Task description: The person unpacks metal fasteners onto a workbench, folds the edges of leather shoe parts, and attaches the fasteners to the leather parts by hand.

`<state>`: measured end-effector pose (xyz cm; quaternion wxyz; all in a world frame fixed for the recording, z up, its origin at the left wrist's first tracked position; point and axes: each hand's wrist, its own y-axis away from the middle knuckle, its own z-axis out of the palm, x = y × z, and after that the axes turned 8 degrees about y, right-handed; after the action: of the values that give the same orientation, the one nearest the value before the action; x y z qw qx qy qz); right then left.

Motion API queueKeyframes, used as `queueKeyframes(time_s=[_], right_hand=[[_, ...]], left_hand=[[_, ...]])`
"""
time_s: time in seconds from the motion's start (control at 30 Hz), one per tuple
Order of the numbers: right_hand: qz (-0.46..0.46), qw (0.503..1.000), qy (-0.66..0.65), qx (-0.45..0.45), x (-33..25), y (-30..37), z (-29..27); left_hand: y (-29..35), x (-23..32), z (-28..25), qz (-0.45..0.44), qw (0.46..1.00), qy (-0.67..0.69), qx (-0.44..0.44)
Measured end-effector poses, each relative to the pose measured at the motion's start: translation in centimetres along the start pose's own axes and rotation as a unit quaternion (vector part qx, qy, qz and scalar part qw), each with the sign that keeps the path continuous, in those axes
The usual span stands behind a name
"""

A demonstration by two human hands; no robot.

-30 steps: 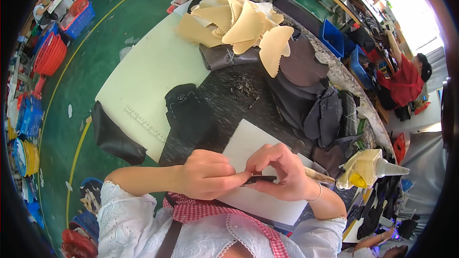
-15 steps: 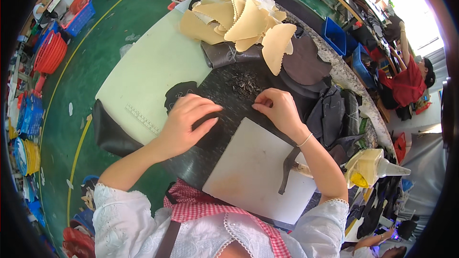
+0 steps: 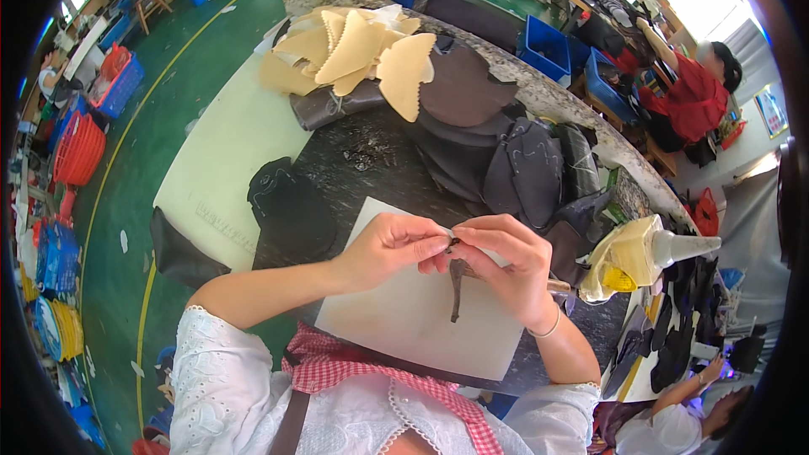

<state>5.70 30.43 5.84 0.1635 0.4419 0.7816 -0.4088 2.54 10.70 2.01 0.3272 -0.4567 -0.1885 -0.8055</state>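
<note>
Across the table (image 3: 330, 156) from me, a person brings both hands together over a white board (image 3: 379, 307) at the near edge. The left hand (image 3: 389, 250) and right hand (image 3: 516, 268) meet with thumbs and forefingers narrowed in a pinch around a small dark bit (image 3: 455, 242), just above the board. A dark strip (image 3: 456, 295) shows right below the fingers; I can't tell whether it hangs from them or lies on the board. Near the right hand stands a yellowish bottle (image 3: 625, 257), at the table's right edge. Scalloped tan pieces (image 3: 358, 49) heap by the far edge, and a pale green sheet (image 3: 206, 160) covers the left side.
</note>
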Motion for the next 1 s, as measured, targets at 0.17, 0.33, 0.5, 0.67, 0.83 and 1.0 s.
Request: queueKeyframes(time_s=[0.17, 0.33, 0.5, 0.67, 0.83, 1.0], right_hand=[[-0.193, 0.948, 0.243, 0.065, -0.2, 2.8, -2.0], [-0.073, 0.993, 0.071, 0.057, 1.1, 5.3, -4.1], [-0.117, 0.976, 0.119, 0.136, 2.2, 6.9, -5.5], [-0.012, 0.986, 0.019, 0.165, 2.8, 7.2, -7.5], [0.096, 0.948, -0.078, 0.293, 4.3, 6.9, -9.0], [0.209, 0.964, -0.092, 0.136, 5.4, 7.1, -8.6]], left_hand=[[-0.8, -1.9, 3.6, 0.038, 0.999, -0.002, 0.031], [-2.3, -4.0, 5.9, 0.044, 0.998, -0.009, 0.040], [-3.8, -4.8, 8.6, 0.022, 0.995, 0.098, -0.005], [-7.0, -5.2, 8.8, 0.032, 0.998, -0.042, -0.034], [-18.0, -1.0, 3.2, 0.347, 0.628, -0.691, 0.083], [-19.3, -2.7, 0.0, 0.336, 0.627, -0.699, 0.070]])
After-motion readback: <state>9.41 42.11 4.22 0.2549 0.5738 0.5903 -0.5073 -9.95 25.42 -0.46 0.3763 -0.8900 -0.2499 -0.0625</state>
